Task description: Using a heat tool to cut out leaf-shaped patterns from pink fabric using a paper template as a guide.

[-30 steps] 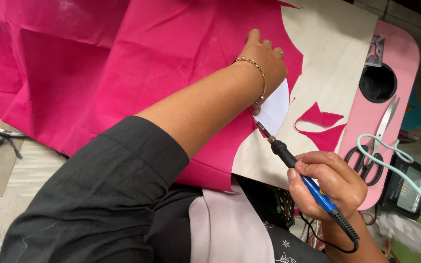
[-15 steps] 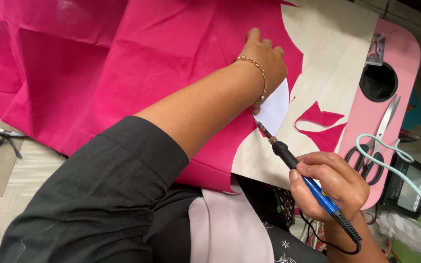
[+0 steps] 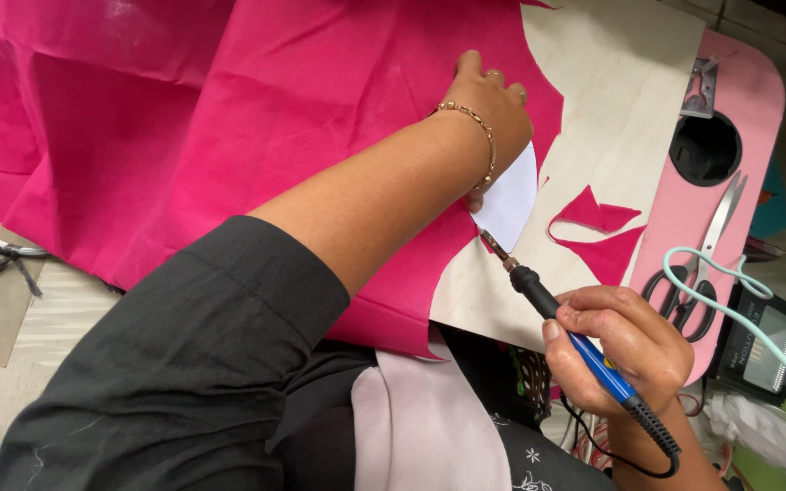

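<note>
The right hand (image 3: 625, 341) had its fingers (image 3: 593, 314) wrapped tight around the blue hot-knife tool (image 3: 575, 336), tip just beyond them at the edge of the white paper template (image 3: 513, 202). The left hand (image 3: 488, 114) lay flat, fingers spread, pressing the pink fabric (image 3: 229, 118) onto the wooden board (image 3: 620, 109). Bare board lay open past the fingertips. Pink offcuts (image 3: 604, 238) sat close beside the tip; scissors (image 3: 698, 273) rested on the pink tabletop (image 3: 757, 100) further out.

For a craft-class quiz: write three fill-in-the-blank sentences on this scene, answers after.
1. The right hand holds a blue-handled hot-cutting pen by its ____ grip.
2. The left hand presses a white template onto the ____ fabric.
3. The scissors lie on the ____ tray.

Missing words: blue; pink; pink
</note>
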